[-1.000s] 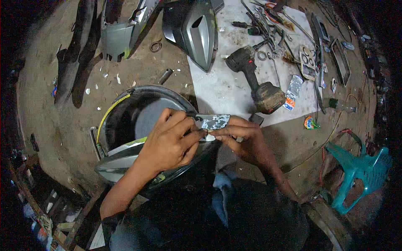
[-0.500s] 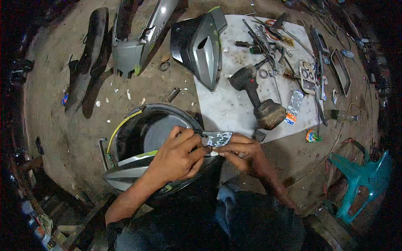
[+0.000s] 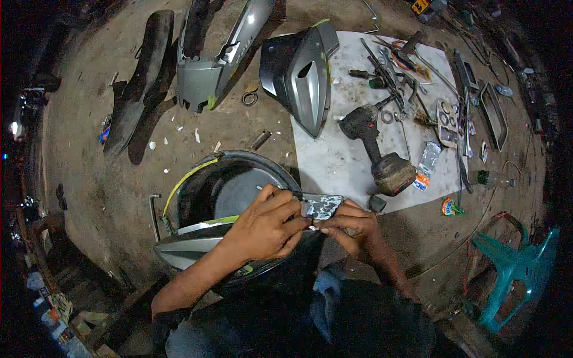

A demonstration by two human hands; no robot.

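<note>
A grey motorcycle body panel (image 3: 186,253) with a yellow-green edge lies across the front of a black round tub (image 3: 280,173). Its far-right end (image 3: 325,206) is mottled with patchy pale residue. My left hand (image 3: 268,224) is curled over the panel, thumb and fingertips pressed near the patchy end. Beside it, my right hand (image 3: 353,228) grips that end, its thumb and forefinger pinched close to the left fingertips. A small whitish bit (image 3: 314,228) shows between the fingertips; I cannot make out whether it is loose or part of the panel.
A cordless impact driver (image 3: 379,149) lies on a stained white sheet (image 3: 328,167) with several wrenches (image 3: 406,98). More body panels (image 3: 304,83) sit beyond the tub. A teal plastic piece (image 3: 513,268) stands at the right. Pale scraps (image 3: 197,136) litter the floor.
The whole view has shifted, so the surroundings appear a little farther right and lower. Both hands keep nearly the same hold on the panel, their fingertips moving only slightly.
</note>
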